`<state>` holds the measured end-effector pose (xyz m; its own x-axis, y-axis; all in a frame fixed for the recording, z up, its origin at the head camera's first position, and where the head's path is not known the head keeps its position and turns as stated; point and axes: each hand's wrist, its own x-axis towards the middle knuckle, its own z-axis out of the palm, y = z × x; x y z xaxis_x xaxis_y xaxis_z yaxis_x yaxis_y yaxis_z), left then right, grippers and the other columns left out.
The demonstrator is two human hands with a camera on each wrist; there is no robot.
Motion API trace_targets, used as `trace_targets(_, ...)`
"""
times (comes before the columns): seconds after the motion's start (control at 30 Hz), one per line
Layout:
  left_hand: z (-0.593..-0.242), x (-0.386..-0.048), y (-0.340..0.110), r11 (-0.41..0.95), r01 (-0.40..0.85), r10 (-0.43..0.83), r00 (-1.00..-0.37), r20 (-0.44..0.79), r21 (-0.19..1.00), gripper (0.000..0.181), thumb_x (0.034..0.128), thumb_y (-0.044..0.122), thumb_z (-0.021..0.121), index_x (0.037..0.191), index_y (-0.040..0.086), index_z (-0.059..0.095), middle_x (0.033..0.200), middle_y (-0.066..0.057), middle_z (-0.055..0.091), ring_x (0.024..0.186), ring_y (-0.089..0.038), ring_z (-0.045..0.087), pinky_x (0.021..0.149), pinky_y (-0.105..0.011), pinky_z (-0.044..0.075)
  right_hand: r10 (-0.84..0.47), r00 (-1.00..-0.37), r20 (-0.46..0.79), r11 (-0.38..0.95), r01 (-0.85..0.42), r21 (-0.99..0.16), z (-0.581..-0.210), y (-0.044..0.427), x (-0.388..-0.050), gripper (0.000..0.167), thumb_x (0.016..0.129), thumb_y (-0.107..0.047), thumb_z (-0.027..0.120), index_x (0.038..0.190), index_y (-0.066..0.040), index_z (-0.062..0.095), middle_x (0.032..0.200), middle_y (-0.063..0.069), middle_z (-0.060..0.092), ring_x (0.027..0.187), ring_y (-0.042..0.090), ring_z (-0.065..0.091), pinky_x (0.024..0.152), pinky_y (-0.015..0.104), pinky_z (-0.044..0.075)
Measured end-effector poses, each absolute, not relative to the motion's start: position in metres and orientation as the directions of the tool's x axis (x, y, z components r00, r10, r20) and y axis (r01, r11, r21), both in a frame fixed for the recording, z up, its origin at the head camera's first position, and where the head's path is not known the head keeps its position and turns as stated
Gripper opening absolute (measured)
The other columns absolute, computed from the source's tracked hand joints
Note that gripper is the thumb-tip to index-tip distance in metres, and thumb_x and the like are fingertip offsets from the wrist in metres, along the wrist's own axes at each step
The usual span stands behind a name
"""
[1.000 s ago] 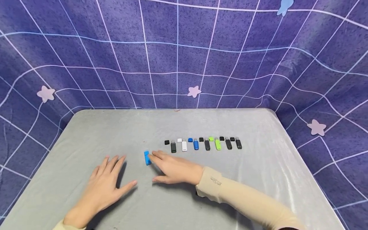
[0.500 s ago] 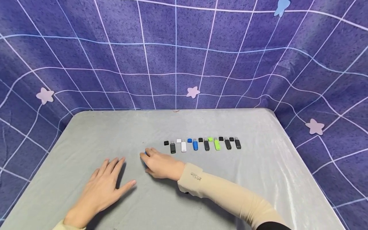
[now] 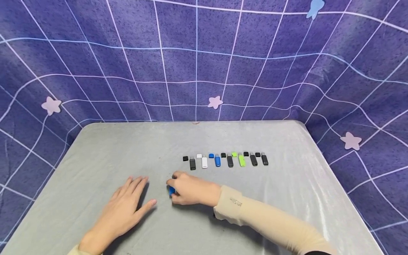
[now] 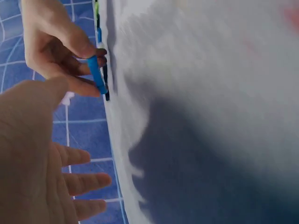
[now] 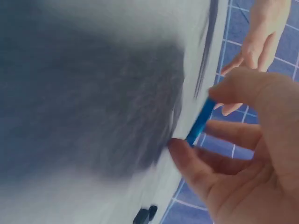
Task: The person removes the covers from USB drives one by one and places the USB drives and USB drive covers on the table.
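Note:
A light blue USB stick [image 3: 171, 190] is pinched between the thumb and a finger of my right hand [image 3: 192, 189], raised off the table. In the right wrist view the blue stick [image 5: 201, 122] spans from thumb to fingertip; the left wrist view shows its edge [image 4: 96, 74] too. My left hand [image 3: 122, 209] hovers over the table to the left, fingers straight, thumb apart, holding nothing. Farther back lies a row of USB sticks with caps off: black [image 3: 192, 163], white [image 3: 204, 162], dark blue [image 3: 217, 160], green [image 3: 241, 160] and several more black ones.
A grey cloth covers the table [image 3: 127, 141]. Each stick in the row has a small cap beside its plug, such as the black cap [image 3: 185, 158] at the left end. A purple grid-patterned curtain [image 3: 178, 63] hangs behind and at both sides.
My right hand reached the light blue USB stick, took hold of it, lifted it off the table and drew it nearer. My left hand shifted slightly to the right.

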<state>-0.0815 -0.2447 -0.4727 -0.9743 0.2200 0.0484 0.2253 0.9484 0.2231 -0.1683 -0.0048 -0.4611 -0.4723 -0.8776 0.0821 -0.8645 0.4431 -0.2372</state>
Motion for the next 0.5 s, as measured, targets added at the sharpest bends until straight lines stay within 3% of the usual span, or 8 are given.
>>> trace_targets(0.23, -0.472, -0.086, -0.217, 0.896, 0.372, 0.345, -0.927, 0.146, 0.242, 0.069, 0.0967, 0.044, 0.07, 0.15, 0.006, 0.05, 0.149, -0.015, 0.056, 0.144, -0.044, 0.045, 0.11, -0.064, 0.041, -0.874, -0.449, 0.184, 0.348, -0.845, -0.406, -0.453, 0.035, -0.161, 0.042, 0.096, -0.023, 0.058, 0.133, -0.005, 0.066, 0.122, 0.008, 0.069, 0.102, 0.01, 0.066, 0.09, 0.013, 0.051)
trace_targets(0.43, -0.474, -0.09, -0.193, 0.844, 0.471, 0.413, -0.876, 0.249, 0.257, 0.061, 0.0966, 0.045, 0.07, 0.143, 0.007, 0.059, 0.143, -0.011, 0.063, 0.138, -0.035, 0.055, 0.107, -0.058, 0.047, -0.873, -0.437, 0.218, 0.274, -0.807, -0.523, -0.447, 0.049, -0.152, 0.039, 0.095, -0.019, 0.055, 0.129, -0.005, 0.067, 0.107, 0.001, 0.068, 0.088, 0.01, 0.064, 0.078, 0.01, 0.049)
trace_targets(0.5, -0.474, -0.091, -0.186, 0.829, 0.5, 0.435, -0.858, 0.274, 0.25, 0.056, 0.0987, 0.044, 0.068, 0.141, 0.009, 0.061, 0.14, -0.008, 0.066, 0.135, -0.032, 0.058, 0.106, -0.055, 0.048, -0.87, -0.447, 0.209, 0.275, -0.792, -0.546, -0.446, 0.052, -0.149, 0.038, 0.095, -0.019, 0.055, 0.129, -0.007, 0.067, 0.109, 0.0, 0.069, 0.089, 0.007, 0.064, 0.08, 0.012, 0.051)
